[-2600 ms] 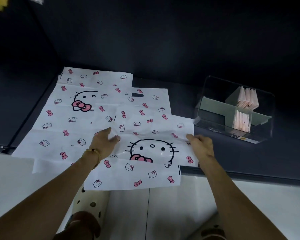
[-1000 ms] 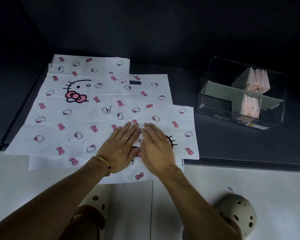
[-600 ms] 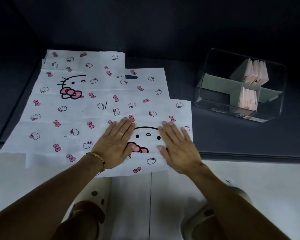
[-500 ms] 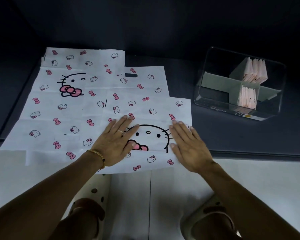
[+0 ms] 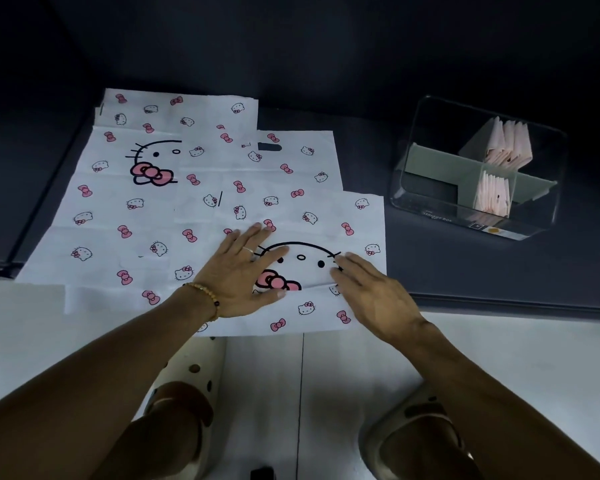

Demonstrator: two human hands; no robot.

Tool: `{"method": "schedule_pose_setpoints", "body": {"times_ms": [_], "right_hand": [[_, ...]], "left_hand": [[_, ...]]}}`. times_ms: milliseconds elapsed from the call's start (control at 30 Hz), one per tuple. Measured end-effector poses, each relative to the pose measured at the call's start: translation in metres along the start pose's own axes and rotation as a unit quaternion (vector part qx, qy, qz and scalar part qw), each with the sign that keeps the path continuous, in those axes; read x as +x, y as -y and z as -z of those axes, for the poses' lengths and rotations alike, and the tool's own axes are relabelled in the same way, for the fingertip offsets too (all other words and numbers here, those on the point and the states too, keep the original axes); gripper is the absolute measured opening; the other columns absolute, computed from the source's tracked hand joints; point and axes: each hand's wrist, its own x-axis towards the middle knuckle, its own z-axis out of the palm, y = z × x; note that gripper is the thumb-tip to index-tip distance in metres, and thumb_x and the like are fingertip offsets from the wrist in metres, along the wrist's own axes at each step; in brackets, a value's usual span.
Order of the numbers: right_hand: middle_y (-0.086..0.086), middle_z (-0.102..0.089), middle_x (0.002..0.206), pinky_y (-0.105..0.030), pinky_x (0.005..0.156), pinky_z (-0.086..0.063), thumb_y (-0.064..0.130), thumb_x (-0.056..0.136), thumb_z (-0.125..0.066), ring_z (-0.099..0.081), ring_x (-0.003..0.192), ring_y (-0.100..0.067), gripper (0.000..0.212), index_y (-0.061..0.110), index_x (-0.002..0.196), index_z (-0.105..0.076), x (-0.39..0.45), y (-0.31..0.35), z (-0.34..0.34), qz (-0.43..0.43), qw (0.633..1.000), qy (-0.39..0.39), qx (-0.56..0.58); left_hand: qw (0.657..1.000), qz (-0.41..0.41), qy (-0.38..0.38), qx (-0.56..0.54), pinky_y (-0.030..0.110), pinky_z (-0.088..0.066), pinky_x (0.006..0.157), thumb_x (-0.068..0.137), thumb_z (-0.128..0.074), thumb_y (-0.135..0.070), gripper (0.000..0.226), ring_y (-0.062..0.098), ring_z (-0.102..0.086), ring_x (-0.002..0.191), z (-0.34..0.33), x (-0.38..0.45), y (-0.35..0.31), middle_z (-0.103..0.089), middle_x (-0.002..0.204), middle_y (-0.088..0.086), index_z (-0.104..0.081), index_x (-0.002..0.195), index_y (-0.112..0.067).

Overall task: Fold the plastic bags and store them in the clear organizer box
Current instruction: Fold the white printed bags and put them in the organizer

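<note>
Several white plastic bags with pink bows and cat faces lie overlapped on a dark surface. The nearest bag (image 5: 312, 230) has its lower edge folded up over the big cat face. My left hand (image 5: 239, 275) presses flat on its left part, fingers straight. My right hand (image 5: 371, 296) lies flat on its right part, over the fold line. A larger bag (image 5: 125, 202) spreads out to the left. The clear organizer box (image 5: 426, 206) stands at the right, apart from both hands, with grey dividers and folded pink bags (image 5: 492, 195) in two compartments.
The dark surface (image 5: 465, 271) ends in a front edge just below the bags, which overhang it slightly. Below is a pale tiled floor (image 5: 291, 393) with my feet in perforated clogs (image 5: 413, 434). A dark wall rises behind.
The lower edge of the nearest bag was folded up. Both hands came together at its centre, then slid apart sideways, flattening it. The right hand has moved furthest to the right.
</note>
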Motion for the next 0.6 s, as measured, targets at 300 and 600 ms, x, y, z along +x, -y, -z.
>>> {"method": "schedule_pose_setpoints", "body": {"times_ms": [300, 600], "right_hand": [[-0.002, -0.070, 0.114, -0.033, 0.085, -0.051, 0.015, 0.087, -0.065, -0.065, 0.101, -0.023, 0.027, 0.017, 0.113, -0.070, 0.014, -0.014, 0.015, -0.138, 0.975, -0.011, 0.175], [0.002, -0.073, 0.084, -0.032, 0.074, -0.054, 0.027, 0.085, -0.067, -0.067, 0.080, -0.021, 0.014, 0.015, 0.090, -0.074, 0.021, -0.046, 0.019, -0.425, 0.808, -0.015, 0.407]], "left_hand": [[0.992, 0.026, 0.025, -0.124, 0.031, -0.019, 0.114, 0.099, -0.040, -0.023, 0.048, 0.016, -0.021, 0.142, 0.034, 0.012, 0.008, -0.030, 0.153, -0.001, -0.032, 0.146, -0.029], [0.916, 0.218, 0.009, -0.337, 0.023, -0.033, 0.050, 0.091, -0.060, -0.023, 0.032, 0.014, -0.045, 0.052, 0.066, -0.002, 0.038, -0.051, 0.061, 0.001, -0.054, 0.059, -0.021]]}}
